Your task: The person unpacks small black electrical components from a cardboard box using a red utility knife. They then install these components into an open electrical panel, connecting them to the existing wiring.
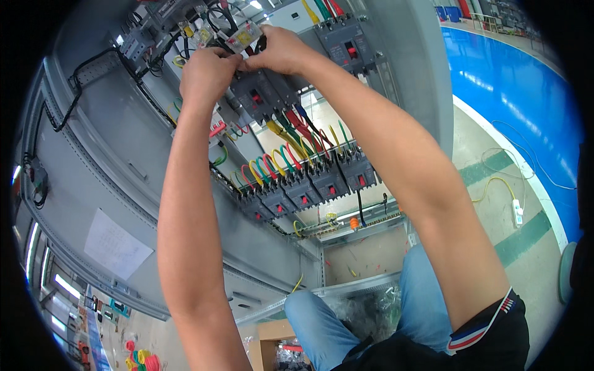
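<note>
Both my arms reach up into a grey electrical cabinet. My left hand (207,73) and my right hand (276,52) meet at the upper end of a dark grey circuit breaker (260,96) with a red switch. The fingertips of both are closed together there; what they pinch is hidden. Just above them is a clear plastic piece with a yellow mark (244,37). Black wires (223,20) run down behind it. Thick yellow, green and red cables (297,127) leave the breaker's lower end.
Below hangs a row of several smaller breakers (303,195) with looped coloured wires. Another large breaker (346,46) sits at the upper right. The open cabinet door (124,167) bears a paper sheet (117,243). A cardboard box (267,340) stands near my knees. A power strip (517,212) lies on the floor.
</note>
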`<state>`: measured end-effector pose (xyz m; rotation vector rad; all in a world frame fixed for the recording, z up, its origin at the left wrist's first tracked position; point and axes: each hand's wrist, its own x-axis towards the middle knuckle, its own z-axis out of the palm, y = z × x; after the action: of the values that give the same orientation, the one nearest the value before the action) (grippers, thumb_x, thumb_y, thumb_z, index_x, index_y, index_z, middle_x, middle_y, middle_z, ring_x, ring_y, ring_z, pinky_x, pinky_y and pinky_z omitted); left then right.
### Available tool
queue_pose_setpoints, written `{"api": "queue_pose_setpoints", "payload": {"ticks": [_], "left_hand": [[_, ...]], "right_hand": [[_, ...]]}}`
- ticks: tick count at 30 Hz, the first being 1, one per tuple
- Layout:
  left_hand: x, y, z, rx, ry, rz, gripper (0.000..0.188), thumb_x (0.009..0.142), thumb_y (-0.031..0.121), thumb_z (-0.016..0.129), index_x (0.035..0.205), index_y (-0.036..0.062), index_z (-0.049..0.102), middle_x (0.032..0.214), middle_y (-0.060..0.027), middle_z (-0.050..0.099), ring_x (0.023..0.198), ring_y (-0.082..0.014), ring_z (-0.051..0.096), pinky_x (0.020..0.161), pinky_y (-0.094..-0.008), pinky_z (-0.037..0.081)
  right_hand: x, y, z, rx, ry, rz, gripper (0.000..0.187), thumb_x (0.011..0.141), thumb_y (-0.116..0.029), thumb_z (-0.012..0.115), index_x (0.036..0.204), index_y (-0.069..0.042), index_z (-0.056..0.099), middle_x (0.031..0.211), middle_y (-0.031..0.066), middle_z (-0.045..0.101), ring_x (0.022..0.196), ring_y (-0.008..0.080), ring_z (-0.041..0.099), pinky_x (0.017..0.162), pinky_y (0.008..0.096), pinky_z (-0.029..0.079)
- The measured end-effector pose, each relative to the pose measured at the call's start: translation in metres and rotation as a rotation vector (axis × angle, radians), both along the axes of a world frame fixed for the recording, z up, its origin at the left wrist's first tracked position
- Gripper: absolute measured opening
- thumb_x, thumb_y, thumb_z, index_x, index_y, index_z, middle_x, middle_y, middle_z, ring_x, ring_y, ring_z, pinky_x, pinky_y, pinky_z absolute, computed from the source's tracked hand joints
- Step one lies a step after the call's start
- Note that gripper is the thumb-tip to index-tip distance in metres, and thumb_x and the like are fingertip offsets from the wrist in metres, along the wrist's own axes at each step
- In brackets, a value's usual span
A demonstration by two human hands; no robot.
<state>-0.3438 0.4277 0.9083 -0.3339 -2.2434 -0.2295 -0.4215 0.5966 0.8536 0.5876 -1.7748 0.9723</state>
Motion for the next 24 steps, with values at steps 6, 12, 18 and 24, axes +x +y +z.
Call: {"api": "queue_pose_setpoints", "payload": {"ticks": [6, 12, 18, 24], "left_hand": [[-0.017, -0.019, -0.010, -0.031, 0.179, 0.008, 0.037, 0.085, 0.045, 0.073, 0.100, 0.0128, 0.084, 0.089, -0.0144, 0.078, 0.085, -0.0337, 0.075, 0.081, -0.0420, 0.056], [-0.018, -0.004, -0.007, -0.007, 0.149, -0.027, 0.043, 0.083, 0.043, 0.069, 0.103, 0.0061, 0.081, 0.099, -0.0242, 0.075, 0.098, -0.0442, 0.072, 0.087, -0.0476, 0.056], [-0.029, -0.011, -0.004, 0.017, 0.098, -0.008, 0.043, 0.083, 0.043, 0.071, 0.105, 0.0071, 0.081, 0.100, -0.0236, 0.077, 0.099, -0.0406, 0.073, 0.088, -0.0437, 0.055], [-0.044, -0.022, -0.019, 0.186, 0.108, -0.166, 0.049, 0.086, 0.047, 0.069, 0.111, 0.0067, 0.079, 0.106, -0.0224, 0.077, 0.106, -0.0409, 0.072, 0.091, -0.0434, 0.054]], "right_hand": [[0.017, -0.022, -0.002, -0.027, 0.074, 0.091, 0.050, 0.072, -0.045, 0.085, 0.098, -0.003, 0.078, 0.096, 0.0231, 0.076, 0.094, 0.0396, 0.074, 0.084, 0.0468, 0.058], [-0.009, -0.008, 0.001, 0.028, 0.046, -0.099, 0.084, 0.061, -0.060, 0.092, 0.116, 0.001, 0.072, 0.109, 0.0251, 0.075, 0.103, 0.0405, 0.073, 0.093, 0.0454, 0.058], [0.000, -0.017, 0.004, -0.004, -0.020, -0.124, 0.085, 0.060, -0.057, 0.093, 0.121, -0.001, 0.070, 0.112, 0.0245, 0.075, 0.107, 0.0408, 0.072, 0.097, 0.0455, 0.056], [0.017, -0.016, 0.000, -0.050, -0.035, 0.067, 0.049, 0.069, -0.037, 0.083, 0.105, -0.003, 0.077, 0.107, 0.0259, 0.075, 0.107, 0.0411, 0.072, 0.092, 0.0478, 0.058]]}}
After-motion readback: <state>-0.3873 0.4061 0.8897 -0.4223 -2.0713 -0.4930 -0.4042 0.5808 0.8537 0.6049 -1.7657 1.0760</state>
